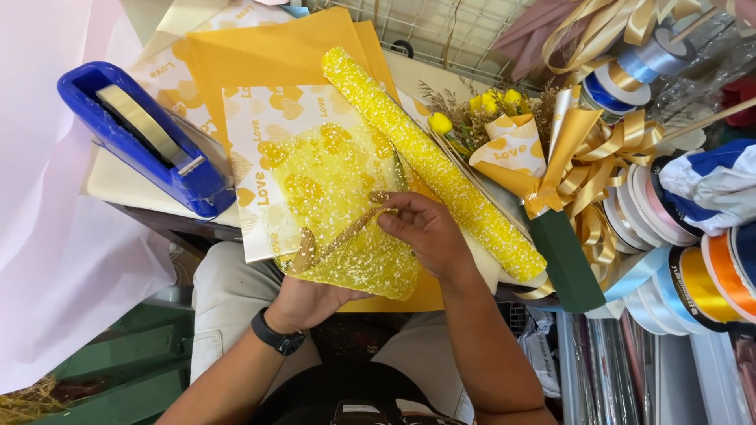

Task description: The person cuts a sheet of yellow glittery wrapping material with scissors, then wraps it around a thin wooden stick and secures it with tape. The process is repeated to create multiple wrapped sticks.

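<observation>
Left hand [303, 303] under the yellow net sheet [346, 212], holding it up; right hand [421, 232] pinching its edge. Folding step; next, careful pressing.

A single camera worn on the person's head looks steeply down from close above the lap and forearms, facing forward over the cluttered work surface [118, 185] so that the far edge, with its white wire rack [441, 27], lies at the top of the picture. It sits near enough that the yellow white-speckled mesh sheet [346, 205] fills the middle, while the blue plastic tape dispenser [138, 138] marks the left side and the upright spools of coloured satin ribbon [693, 275] the right. No second view shares the scene.
</observation>
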